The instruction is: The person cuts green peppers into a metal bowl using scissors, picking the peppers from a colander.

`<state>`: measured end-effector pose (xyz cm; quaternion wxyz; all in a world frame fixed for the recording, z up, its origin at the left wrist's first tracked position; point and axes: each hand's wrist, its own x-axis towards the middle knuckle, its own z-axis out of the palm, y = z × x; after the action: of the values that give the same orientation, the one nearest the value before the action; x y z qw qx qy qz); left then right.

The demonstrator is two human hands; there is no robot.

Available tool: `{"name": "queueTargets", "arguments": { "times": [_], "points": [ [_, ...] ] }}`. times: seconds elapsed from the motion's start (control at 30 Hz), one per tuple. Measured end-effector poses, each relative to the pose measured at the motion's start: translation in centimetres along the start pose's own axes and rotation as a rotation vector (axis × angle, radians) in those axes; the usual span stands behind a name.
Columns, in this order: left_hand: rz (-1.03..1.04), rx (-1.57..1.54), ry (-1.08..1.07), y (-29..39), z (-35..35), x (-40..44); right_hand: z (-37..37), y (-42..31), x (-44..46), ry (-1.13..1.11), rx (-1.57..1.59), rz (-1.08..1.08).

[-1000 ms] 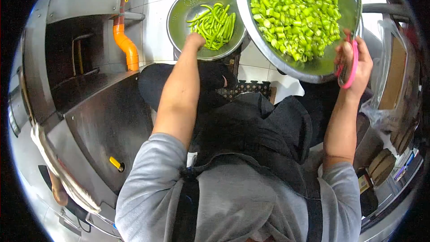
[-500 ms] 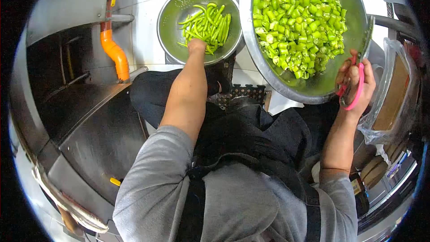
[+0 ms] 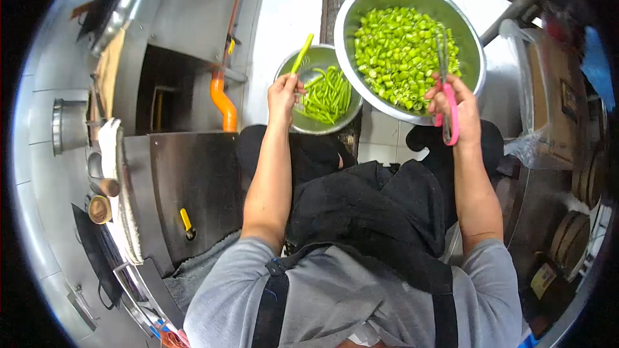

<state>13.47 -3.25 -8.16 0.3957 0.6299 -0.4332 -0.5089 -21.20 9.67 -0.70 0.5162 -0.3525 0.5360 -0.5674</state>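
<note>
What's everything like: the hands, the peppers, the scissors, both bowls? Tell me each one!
Left hand: closed on the single pepper
Single pepper: whole, held up
Right hand: gripping the scissors
Scissors: held by pink handles; hard to tell if open
Big bowl: holding lots of pepper pieces
Pepper pieces: cut short, heaped
Small bowl: partly filled
Pile of peppers: whole, in the small bowl

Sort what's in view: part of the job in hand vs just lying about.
In the job:
- green pepper in the left hand
- scissors in the right hand
- smaller bowl with whole peppers
- large bowl with cut peppers

Apparently not:
- orange pipe, a fixture
- white cloth
- cardboard
</note>
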Motion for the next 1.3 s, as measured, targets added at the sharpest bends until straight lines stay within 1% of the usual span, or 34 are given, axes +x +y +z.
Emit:
{"name": "queueTargets", "arguments": {
  "times": [0.07, 0.1, 0.13, 0.17, 0.2, 0.27, 0.3, 0.33, 0.43, 0.53, 0.57, 0.6, 0.67, 0.8, 0.87, 0.97, 1.07, 1.17, 1.3],
  "points": [
    [0.096, -0.015, -0.082, 3.9, 1.4, -2.2, 0.4, -0.2, -0.6, 0.025, 0.035, -0.043],
    [0.132, -0.011, -0.108, 5.6, 2.3, -3.2, -0.1, 0.2, -0.5, -0.036, 0.081, -0.040],
    [0.176, 0.009, -0.150, 6.9, 3.3, -4.0, -0.5, 0.4, -0.5, -0.051, 0.009, -0.052],
    [0.216, 0.029, -0.193, 8.1, 4.5, -4.9, -0.7, 0.6, -0.5, -0.075, 0.031, -0.051],
    [0.239, 0.030, -0.226, 9.2, 5.8, -5.9, -0.8, 0.6, -0.4, -0.063, -0.003, -0.018],
    [0.351, 0.094, -0.322, 10.6, 8.2, -7.6, -0.9, -0.8, -1.1, -0.093, -0.021, 0.038],
    [0.403, 0.132, -0.360, 10.7, 9.2, -7.9, -1.2, -0.5, -1.1, -0.109, -0.061, 0.002],
    [0.410, 0.137, -0.387, 10.8, 10.2, -8.3, -1.5, -0.5, -1.1, -0.118, -0.119, -0.019],
    [0.546, 0.273, -0.403, 10.3, 12.5, -9.3, -2.1, -0.1, -1.3, -0.120, -0.052, -0.044],
    [0.594, 0.331, -0.425, 9.4, 13.3, -9.4, -2.6, 0.8, -1.0, -0.077, -0.105, -0.089],
    [0.609, 0.354, -0.418, 9.1, 13.2, -9.2, -2.6, 1.2, -1.0, -0.071, -0.037, -0.137],
    [0.606, 0.357, -0.417, 8.9, 13.3, -9.3, -2.6, 1.0, -1.1, -0.073, -0.035, -0.135],
    [0.576, 0.358, -0.419, 8.6, 13.1, -9.3, -2.6, 0.4, -1.3, -0.080, -0.047, -0.027],
    [0.520, 0.393, -0.410, 8.6, 12.9, -9.9, -2.6, -0.4, -1.3, -0.111, -0.044, 0.054],
    [0.454, 0.391, -0.348, 7.7, 12.6, -9.1, -2.3, -0.8, -1.4, -0.100, -0.114, 0.075],
    [0.438, 0.332, -0.276, 7.2, 12.1, -8.1, -2.0, -0.2, -0.9, -0.150, -0.126, 0.113],
    [0.424, 0.263, -0.288, 8.5, 12.5, -8.9, -1.4, 0.3, -1.0, -0.160, -0.114, 0.056],
    [0.467, 0.314, -0.331, 9.1, 13.0, -10.0, -1.3, 1.0, -0.8, -0.147, -0.068, 0.043],
    [0.495, 0.308, -0.319, 8.4, 13.2, -10.0, -1.5, 0.2, -0.8, -0.154, -0.087, 0.052]
  ]
}}
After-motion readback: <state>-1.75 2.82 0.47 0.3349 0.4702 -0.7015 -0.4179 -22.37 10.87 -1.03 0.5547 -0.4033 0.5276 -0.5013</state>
